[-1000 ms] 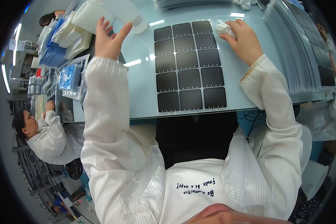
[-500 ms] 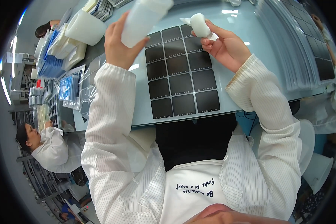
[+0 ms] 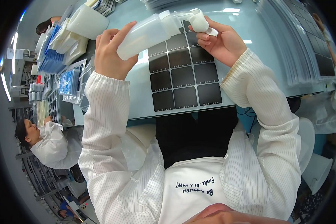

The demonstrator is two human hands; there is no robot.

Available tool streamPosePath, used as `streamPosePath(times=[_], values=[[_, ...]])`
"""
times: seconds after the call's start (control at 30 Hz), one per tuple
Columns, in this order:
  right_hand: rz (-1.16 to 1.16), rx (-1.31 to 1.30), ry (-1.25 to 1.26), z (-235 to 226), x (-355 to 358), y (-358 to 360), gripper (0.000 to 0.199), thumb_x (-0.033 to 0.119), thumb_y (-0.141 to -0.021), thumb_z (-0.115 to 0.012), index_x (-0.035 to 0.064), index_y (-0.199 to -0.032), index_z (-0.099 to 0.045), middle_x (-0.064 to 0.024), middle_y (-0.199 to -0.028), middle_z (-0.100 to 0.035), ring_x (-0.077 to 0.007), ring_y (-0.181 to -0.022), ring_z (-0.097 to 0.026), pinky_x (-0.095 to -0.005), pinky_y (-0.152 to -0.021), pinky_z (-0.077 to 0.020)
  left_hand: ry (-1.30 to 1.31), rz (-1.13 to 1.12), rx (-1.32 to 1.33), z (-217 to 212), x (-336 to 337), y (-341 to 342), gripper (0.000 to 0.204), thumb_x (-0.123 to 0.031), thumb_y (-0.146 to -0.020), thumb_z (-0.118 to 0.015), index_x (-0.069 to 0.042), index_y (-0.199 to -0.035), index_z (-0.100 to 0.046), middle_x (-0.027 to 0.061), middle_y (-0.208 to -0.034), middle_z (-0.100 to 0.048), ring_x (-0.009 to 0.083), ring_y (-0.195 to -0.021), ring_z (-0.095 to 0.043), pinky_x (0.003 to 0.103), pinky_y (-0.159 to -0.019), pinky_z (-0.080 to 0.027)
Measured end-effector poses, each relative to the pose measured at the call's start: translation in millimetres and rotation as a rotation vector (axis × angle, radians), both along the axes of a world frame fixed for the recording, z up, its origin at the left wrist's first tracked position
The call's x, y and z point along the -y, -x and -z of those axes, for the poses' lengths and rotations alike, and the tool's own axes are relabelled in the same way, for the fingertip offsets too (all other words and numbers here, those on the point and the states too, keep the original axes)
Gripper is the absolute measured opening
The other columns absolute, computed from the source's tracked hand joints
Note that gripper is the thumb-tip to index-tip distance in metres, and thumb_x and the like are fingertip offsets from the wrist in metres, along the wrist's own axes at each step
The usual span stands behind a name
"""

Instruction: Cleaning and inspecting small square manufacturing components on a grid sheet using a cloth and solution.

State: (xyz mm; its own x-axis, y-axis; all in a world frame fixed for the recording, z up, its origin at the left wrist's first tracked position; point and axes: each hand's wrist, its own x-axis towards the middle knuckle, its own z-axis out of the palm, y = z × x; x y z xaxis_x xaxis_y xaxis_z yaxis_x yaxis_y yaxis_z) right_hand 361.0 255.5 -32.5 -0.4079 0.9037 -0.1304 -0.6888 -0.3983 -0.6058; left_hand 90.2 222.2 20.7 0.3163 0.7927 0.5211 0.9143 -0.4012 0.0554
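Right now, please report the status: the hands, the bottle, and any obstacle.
Left hand grips white squeeze bottle, tilted, nozzle at white wad in right hand. Both above dark tile sheet. Nothing between bottle and wad.

Single view, head-mounted, the left of a side-by-side pair; no second view supplied, so no overlap to note. Wide fisheye, upright, unmirrored. Looks steeply down and forward from above the wearer's chest: white pinstriped coat front fills the lower frame, both sleeves rise from it toward the pale blue-green glass-topped bench (image 3: 250, 48) in the upper half. Close range: the left hand (image 3: 110, 52) and right hand (image 3: 222, 43) sit large near top centre. Straight bench edges bow toward the dark circular rim. Left periphery takes in a seated co-worker in a white coat (image 3: 50, 143), lower left.
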Motion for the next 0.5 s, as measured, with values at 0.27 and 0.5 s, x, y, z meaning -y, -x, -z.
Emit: streamPosePath(times=[0.27, 0.5], values=[[-0.018, 0.055, 0.046, 2.1, 1.7, 2.3, 0.042, 0.023, -0.1, -0.049, -0.0069, -0.128, -0.041, -0.0151, -0.101, -0.056, -0.0091, -0.065, -0.042, -0.0218, -0.059, -0.0404, -0.053, 0.0, -0.094, -9.1, -1.6, 5.7, 0.068, -0.006, -0.058, -0.081, -0.03, -0.12, -0.065, 0.0065, -0.095, -0.058, 0.0244, -0.09, -0.057, 0.036, -0.084, -0.052], [-0.035, 0.112, 0.025, 6.5, 1.3, 3.3, 0.043, 0.025, -0.1, -0.049, -0.0056, -0.129, -0.043, -0.0147, -0.101, -0.057, -0.0084, -0.067, -0.044, -0.021, -0.062, -0.042, -0.1, -0.018, -0.182, -20.7, 1.1, 5.8, 0.062, -0.005, -0.061, -0.08, -0.029, -0.117, -0.067, 0.0028, -0.086, -0.057, 0.0214, -0.086, -0.057, 0.035, -0.081, -0.053]])
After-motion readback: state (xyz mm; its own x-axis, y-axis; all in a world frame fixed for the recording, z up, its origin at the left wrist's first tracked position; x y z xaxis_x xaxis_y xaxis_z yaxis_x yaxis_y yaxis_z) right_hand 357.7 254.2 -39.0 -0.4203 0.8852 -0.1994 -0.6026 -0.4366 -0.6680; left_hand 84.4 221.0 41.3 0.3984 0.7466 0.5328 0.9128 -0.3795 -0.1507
